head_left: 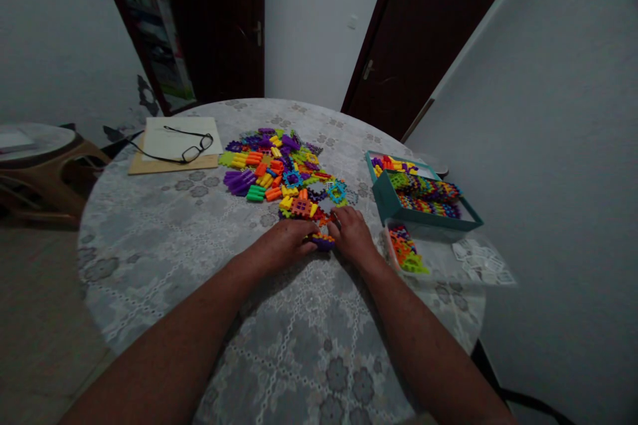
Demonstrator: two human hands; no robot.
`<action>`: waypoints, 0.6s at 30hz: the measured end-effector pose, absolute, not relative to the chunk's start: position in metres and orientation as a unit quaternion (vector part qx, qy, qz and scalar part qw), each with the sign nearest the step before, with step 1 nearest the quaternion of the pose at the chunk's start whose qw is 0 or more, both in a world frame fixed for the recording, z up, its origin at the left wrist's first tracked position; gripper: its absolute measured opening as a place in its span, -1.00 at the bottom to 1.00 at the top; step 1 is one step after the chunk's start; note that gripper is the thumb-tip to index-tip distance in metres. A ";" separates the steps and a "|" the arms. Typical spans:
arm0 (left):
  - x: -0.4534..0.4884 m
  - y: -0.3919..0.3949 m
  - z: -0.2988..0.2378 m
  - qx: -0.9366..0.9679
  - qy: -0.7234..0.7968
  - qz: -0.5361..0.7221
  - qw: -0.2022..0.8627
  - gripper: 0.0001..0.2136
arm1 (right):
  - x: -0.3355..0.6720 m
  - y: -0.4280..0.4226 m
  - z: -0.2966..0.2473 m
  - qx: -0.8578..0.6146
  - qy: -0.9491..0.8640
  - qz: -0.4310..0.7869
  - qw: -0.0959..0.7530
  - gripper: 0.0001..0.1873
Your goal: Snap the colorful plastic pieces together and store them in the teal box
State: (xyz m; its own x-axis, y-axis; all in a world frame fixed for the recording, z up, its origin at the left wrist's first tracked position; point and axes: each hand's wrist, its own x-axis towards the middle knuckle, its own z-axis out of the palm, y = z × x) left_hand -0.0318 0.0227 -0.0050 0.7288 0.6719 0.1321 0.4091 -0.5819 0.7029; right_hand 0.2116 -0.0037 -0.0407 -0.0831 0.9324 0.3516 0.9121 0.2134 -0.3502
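Observation:
On the near side of a pile of colourful plastic building pieces (pixel 279 163), my two hands meet over a small cluster of purple and orange building pieces (pixel 323 243). My left hand (pixel 292 239) is closed at the cluster's left end, thumb toward me. From the other side, my right hand (pixel 351 232) curls its fingers over the right end. Most of the fingertips are hidden, and the cluster rests on or just above the tablecloth. Just beyond the hands lie an orange square piece (pixel 301 206) and a turquoise ring-shaped piece (pixel 337 192).
A teal box (pixel 423 216) of sorted pieces stands at the right, with a clear plastic tray (pixel 411 272) of pieces before it. White cards (pixel 483 262) lie in clear plastic near the edge. Eyeglasses (pixel 191 154) sit on paper (pixel 182 126) at the left of the round table (pixel 294 339).

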 end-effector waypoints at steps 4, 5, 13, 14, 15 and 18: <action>-0.031 0.021 -0.002 0.872 0.315 0.192 0.321 -0.83 | 0.220 -0.011 -0.040 -0.628 -0.719 0.031 0.296 -0.57; -0.031 0.021 -0.001 0.872 0.314 0.190 0.323 -0.84 | 0.221 -0.013 -0.039 -0.634 -0.714 0.031 0.294 -0.56; -0.031 0.021 -0.001 0.870 0.304 0.189 0.340 -0.81 | 0.218 -0.028 -0.021 -0.710 -0.686 -0.038 0.154 -0.86; -0.031 0.021 -0.002 0.868 0.307 0.190 0.341 -0.81 | 0.218 -0.028 -0.020 -0.710 -0.689 -0.044 0.141 -0.86; -0.031 0.021 -0.001 0.867 0.310 0.190 0.341 -0.81 | 0.218 -0.028 -0.020 -0.709 -0.691 -0.048 0.131 -0.86; -0.029 0.021 0.001 0.865 0.311 0.190 0.345 -0.80 | 0.219 -0.029 -0.015 -0.711 -0.690 -0.044 0.127 -0.85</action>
State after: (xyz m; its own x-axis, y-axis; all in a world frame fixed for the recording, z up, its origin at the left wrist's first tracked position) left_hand -0.0293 0.0206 0.0007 0.7342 0.6693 0.1135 0.4072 -0.5679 0.7153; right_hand 0.2187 -0.0289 -0.0151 0.0445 0.9703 0.2376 0.9925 -0.0159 -0.1208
